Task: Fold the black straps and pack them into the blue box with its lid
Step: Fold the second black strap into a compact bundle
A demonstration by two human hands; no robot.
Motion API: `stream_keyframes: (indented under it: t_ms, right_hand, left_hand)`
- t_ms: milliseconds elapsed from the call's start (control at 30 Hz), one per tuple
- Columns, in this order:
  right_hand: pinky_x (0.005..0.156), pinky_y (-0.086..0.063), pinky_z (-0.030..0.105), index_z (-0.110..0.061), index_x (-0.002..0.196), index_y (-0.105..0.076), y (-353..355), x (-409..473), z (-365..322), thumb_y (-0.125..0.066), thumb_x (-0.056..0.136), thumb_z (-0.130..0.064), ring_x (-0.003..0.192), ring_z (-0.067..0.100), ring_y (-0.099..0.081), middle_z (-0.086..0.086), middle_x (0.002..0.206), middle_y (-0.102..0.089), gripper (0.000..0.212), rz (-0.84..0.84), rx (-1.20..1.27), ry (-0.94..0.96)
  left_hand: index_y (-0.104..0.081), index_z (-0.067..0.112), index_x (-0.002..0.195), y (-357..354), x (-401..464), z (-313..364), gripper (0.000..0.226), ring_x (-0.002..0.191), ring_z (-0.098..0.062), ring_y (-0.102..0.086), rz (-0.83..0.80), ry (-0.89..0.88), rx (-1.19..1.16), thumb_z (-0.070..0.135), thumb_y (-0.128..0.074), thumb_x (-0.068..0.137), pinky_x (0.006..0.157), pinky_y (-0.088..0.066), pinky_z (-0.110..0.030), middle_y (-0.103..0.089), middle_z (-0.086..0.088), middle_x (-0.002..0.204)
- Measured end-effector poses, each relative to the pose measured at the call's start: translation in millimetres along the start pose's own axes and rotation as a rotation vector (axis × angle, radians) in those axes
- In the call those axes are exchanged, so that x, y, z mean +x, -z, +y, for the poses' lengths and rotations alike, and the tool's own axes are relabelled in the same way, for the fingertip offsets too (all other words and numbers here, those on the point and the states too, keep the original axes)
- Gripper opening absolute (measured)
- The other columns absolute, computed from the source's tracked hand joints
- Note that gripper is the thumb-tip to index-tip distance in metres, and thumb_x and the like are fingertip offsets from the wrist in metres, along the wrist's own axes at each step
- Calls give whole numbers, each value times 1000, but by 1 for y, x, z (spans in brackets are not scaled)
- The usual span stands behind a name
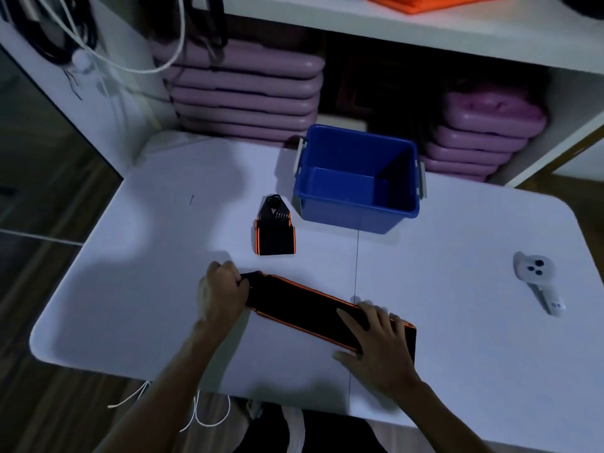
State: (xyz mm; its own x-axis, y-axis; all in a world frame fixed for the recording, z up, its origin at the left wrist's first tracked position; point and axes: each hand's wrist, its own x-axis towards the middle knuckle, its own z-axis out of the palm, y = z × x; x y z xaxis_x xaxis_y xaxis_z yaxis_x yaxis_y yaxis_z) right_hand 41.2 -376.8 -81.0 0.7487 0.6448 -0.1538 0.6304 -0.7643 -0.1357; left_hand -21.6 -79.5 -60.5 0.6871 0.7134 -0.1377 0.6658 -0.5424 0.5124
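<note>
A long black strap with orange edges (300,305) lies flat and slanted on the white table (457,289) near its front edge. My left hand (220,291) pinches the strap's left end. My right hand (376,341) lies flat, fingers spread, pressing on the strap's right end. A second black strap with orange trim (274,232) sits folded into a small bundle farther back. Just right of that bundle stands the blue box (356,217), open, with nothing visible inside and grey latches on its sides. No lid is in view.
A white handheld device (536,276) lies on the table at the right. Stacks of purple cases (245,93) fill the white shelf unit behind the table. White cords (130,65) hang at the back left. The floor is dark wood.
</note>
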Motion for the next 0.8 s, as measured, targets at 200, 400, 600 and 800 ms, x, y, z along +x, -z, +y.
stream_keyframes:
  t_ms: [200,400,600,800]
  right_hand:
    - [94,-43,50,-36,131,-54,-3,5,-4,-57,78,-67,117,32,-54,6,131,-56,61,-16,2,10]
    - [95,-42,45,-35,130,-56,-2,5,1,-53,82,-67,118,28,-53,-1,140,-53,58,-49,44,42]
    - [88,-43,49,-40,129,-56,3,5,10,-53,80,-69,107,27,-55,-1,130,-58,57,-55,21,41]
    - [84,-45,51,-42,134,-50,2,11,-5,-51,78,-70,101,33,-53,10,123,-57,63,-67,-34,76]
  left_hand:
    - [-61,0,80,-3,7,6,12,74,-40,-60,-12,-6,147,10,-66,77,68,-53,-45,-56,-20,85]
    - [-63,4,71,-8,11,-3,10,68,-34,-63,-67,-8,149,14,-66,73,60,-54,-39,-65,-14,74]
    - [-61,10,56,20,29,-19,16,53,-28,-66,-148,131,-87,4,-74,62,55,-57,-34,-64,-11,55]
    - [-59,3,56,51,49,-57,23,31,-17,-54,-193,397,-277,-10,-72,68,46,-54,-28,-56,-7,36]
